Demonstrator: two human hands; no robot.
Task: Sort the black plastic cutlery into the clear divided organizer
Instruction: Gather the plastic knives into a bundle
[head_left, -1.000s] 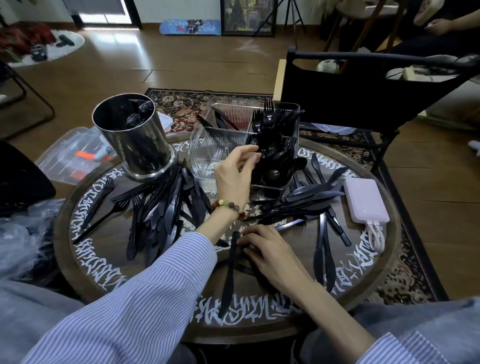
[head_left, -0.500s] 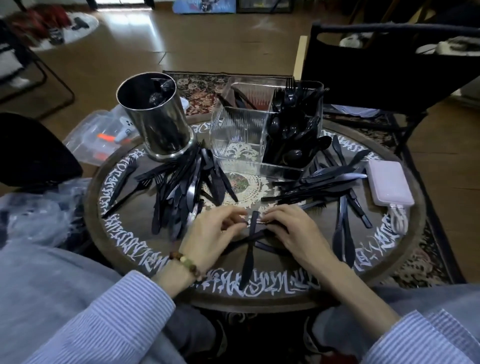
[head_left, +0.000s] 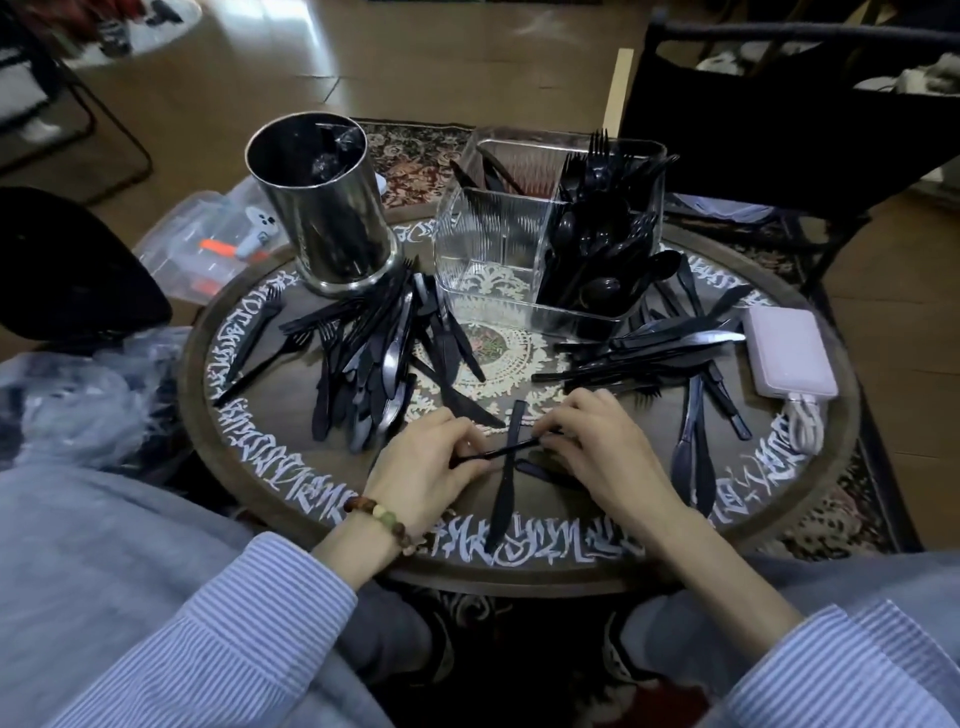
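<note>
Both hands (head_left: 519, 457) pinch one utensil (head_left: 498, 453), its ends hidden.

blk cutlery (head_left: 374, 358) scattered; organizer (head_left: 498, 249) part-filled.

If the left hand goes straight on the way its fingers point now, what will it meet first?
The left hand points right, toward the right hand. It would probably first meet the black knife lying between them, then that hand's fingers; depth is unclear.
</note>
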